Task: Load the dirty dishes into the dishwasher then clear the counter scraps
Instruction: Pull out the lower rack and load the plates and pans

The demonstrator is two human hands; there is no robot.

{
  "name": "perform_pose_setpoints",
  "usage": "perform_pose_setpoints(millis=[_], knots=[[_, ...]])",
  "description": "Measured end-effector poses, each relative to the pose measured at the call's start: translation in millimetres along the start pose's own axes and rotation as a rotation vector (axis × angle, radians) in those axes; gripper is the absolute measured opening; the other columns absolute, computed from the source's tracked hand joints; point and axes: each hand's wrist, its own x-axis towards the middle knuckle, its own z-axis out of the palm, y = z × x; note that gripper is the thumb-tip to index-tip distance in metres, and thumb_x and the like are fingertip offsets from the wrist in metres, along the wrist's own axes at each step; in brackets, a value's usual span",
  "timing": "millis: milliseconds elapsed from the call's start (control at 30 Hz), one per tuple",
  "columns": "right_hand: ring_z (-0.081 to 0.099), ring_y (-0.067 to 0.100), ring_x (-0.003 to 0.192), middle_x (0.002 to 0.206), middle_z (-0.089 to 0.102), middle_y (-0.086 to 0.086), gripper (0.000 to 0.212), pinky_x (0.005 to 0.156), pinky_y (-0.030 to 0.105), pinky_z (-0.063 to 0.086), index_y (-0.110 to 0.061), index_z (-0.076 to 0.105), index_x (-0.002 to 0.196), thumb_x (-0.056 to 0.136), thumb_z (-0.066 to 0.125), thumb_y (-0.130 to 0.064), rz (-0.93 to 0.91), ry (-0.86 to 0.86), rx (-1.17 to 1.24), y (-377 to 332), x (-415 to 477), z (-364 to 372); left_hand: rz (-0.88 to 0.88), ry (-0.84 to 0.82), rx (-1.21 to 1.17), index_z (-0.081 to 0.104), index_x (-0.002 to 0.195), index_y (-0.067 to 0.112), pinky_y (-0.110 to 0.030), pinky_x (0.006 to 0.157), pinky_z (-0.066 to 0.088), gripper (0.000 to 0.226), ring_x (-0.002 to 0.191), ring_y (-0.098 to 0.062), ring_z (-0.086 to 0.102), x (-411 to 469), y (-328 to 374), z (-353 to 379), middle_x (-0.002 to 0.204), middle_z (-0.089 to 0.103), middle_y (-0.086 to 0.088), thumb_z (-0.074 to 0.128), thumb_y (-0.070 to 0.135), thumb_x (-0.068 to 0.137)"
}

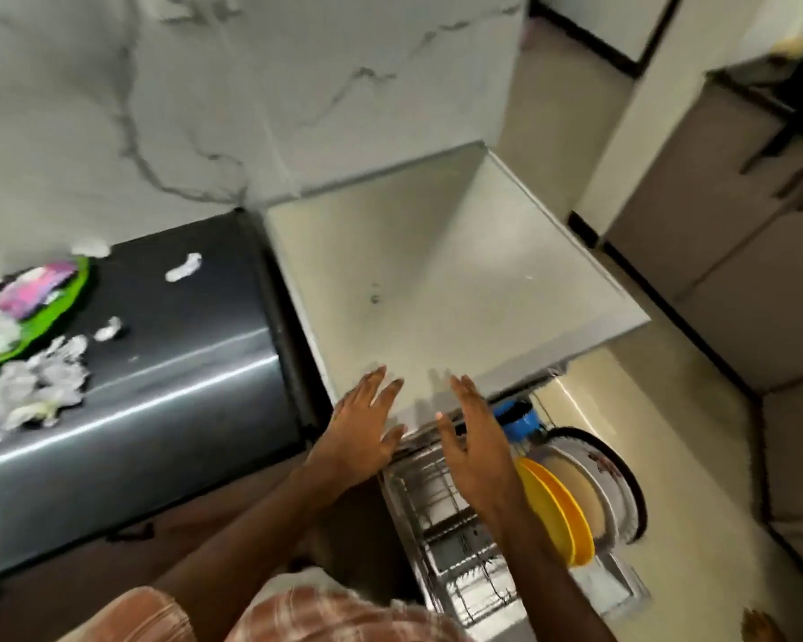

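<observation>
The dishwasher (460,280) is a pale box beside the dark counter (182,363), seen from above. Its wire rack (441,516) is pulled out below the front edge. Yellow plates (557,512), a beige plate (585,488) and a white plate with a dark rim (622,479) stand upright in it, with a blue item (518,417) behind them. My left hand (362,433) lies flat with straight fingers at the front edge of the top. My right hand (476,442) hovers over the rack, fingers straight, holding nothing.
On the dark counter at the left lie white crumpled scraps (38,391), smaller bits (184,267) and a green plate (33,312) with a pink wrapper. A marble wall rises behind. Beige cabinets (724,252) stand at the right across a tiled floor.
</observation>
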Motion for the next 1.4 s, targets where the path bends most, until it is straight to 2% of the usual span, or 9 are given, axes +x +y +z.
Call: perform_pose_setpoints(millis=[133,233,367,633,867,1000,1100,1267,1400], knots=[[0.023,0.0,0.15,0.16,0.03,-0.017,0.057,0.122,0.018,0.017,-0.024,0.034,0.16,0.106,0.054,-0.03,-0.176,-0.099,-0.09,-51.1,25.4,56.9,-0.224,0.097,-0.078,0.019,0.161,0.028,-0.046,0.127,0.013,0.073,0.156,-0.021,0.002,-48.1,-71.9,-35.0,0.17,0.002,0.0,0.054,0.046,0.099],[0.034,0.01,0.151,0.163,0.039,-0.005,0.057,0.125,0.027,0.025,-0.02,0.04,0.158,0.104,0.057,-0.031,-0.231,-0.172,-0.111,-87.7,40.5,114.6,-0.349,0.133,-0.085,0.025,0.159,0.025,-0.043,0.125,0.019,0.072,0.156,-0.024,0.005,-84.0,-132.1,-58.0,0.17,0.002,-0.005,0.057,0.045,0.098],[0.027,0.009,0.154,0.167,0.031,-0.004,0.061,0.123,0.022,0.02,-0.025,0.034,0.161,0.105,0.055,-0.037,-0.295,-0.428,-0.193,-138.4,50.1,205.4,-0.537,0.158,-0.126,0.027,0.159,0.024,-0.042,0.124,0.023,0.072,0.156,-0.027,0.009,-137.1,-206.3,-81.7,0.169,0.001,-0.008,0.058,0.046,0.097],[0.011,0.03,0.159,0.173,0.012,0.003,0.074,0.127,0.052,0.02,-0.031,0.017,0.164,0.102,0.055,-0.043,-0.337,-0.61,-0.644,-234.7,64.3,334.8,-0.752,0.156,-0.321,0.029,0.158,0.026,-0.04,0.124,0.025,0.07,0.154,-0.024,0.018,-224.7,-312.4,-111.4,0.169,0.009,-0.004,0.06,0.045,0.097],[-0.007,0.037,0.158,0.173,-0.013,0.002,0.109,0.117,0.077,0.013,-0.044,0.004,0.162,0.084,0.08,-0.044,-0.284,-0.773,-0.832,-287.9,96.9,375.1,-0.782,0.262,-0.402,0.04,0.153,0.022,-0.033,0.122,0.022,0.063,0.15,-0.019,0.027,-233.1,-360.3,-137.8,0.163,0.029,-0.005,0.062,0.041,0.097],[-0.019,0.042,0.155,0.169,-0.027,0.002,0.135,0.116,0.078,0.005,-0.05,-0.003,0.16,0.064,0.09,-0.06,-0.287,-0.89,-0.967,-304.1,133.4,378.8,-0.804,0.446,-0.491,0.053,0.143,0.021,-0.032,0.111,0.041,0.052,0.129,-0.017,0.052,-213.3,-373.4,-159.4,0.14,0.056,-0.001,0.066,0.036,0.094],[-0.02,0.049,0.153,0.166,-0.034,0.005,0.142,0.117,0.076,0.014,-0.049,-0.014,0.159,0.063,0.089,-0.065,-0.287,-0.968,-1.073,-310.3,144.7,384.9,-0.909,0.634,-0.721,0.064,0.13,0.023,-0.025,0.093,0.049,0.039,0.101,-0.011,0.065,-191.5,-390.9,-174.7,0.113,0.069,0.004,0.069,0.034,0.093],[-0.011,0.054,0.153,0.167,-0.031,0.009,0.131,0.117,0.068,0.031,-0.047,-0.017,0.159,0.076,0.084,-0.059,-0.314,-1.019,-1.191,-321.1,153.0,389.4,-1.055,0.947,-1.227,0.068,0.111,0.009,-0.032,0.073,0.061,0.018,0.073,-0.015,0.068,-145.1,-437.0,-204.2,0.083,0.072,-0.005,0.065,0.018,0.096],[0.009,0.051,0.154,0.172,-0.011,0.009,0.113,0.117,0.062,0.036,-0.05,-0.002,0.161,0.081,0.078,-0.059,-0.344,-1.073,-1.168,-332.5,169.7,385.9,-1.14,0.948,-1.253,0.067,0.09,0.005,-0.031,0.065,0.056,0.011,0.07,-0.022,0.065,-110.2,-472.1,-224.3,0.076,0.066,-0.009,0.063,0.014,0.094]])
